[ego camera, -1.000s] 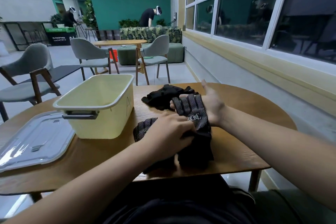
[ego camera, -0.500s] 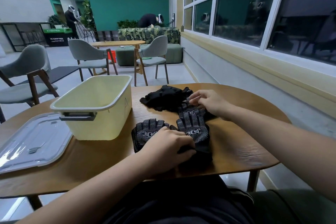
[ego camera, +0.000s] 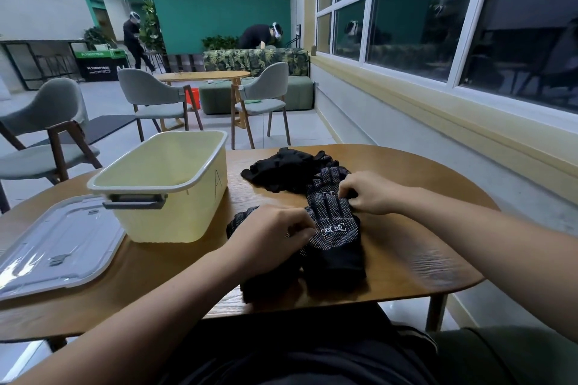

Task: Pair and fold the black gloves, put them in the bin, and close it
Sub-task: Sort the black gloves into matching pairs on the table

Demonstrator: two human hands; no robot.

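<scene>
A dotted black glove (ego camera: 336,237) lies flat near the table's front edge, cuff toward me. My left hand (ego camera: 275,234) pinches its left edge and covers most of a second dotted glove (ego camera: 240,222). My right hand (ego camera: 369,192) grips the fingers of the flat glove. Beyond it a heap of more black gloves (ego camera: 281,169) lies on the table. The open pale yellow bin (ego camera: 162,187) stands to the left, nothing visible inside. Its clear grey lid (ego camera: 59,247) lies flat further left.
The round wooden table (ego camera: 416,259) ends close in front of me and at the right. Grey chairs (ego camera: 43,137) stand beyond the table on the left. Two people are far back in the room. A window wall runs along the right.
My right hand has come back from the far heap onto the fingers of the flat glove. My left hand shifted slightly right to the glove's edge.
</scene>
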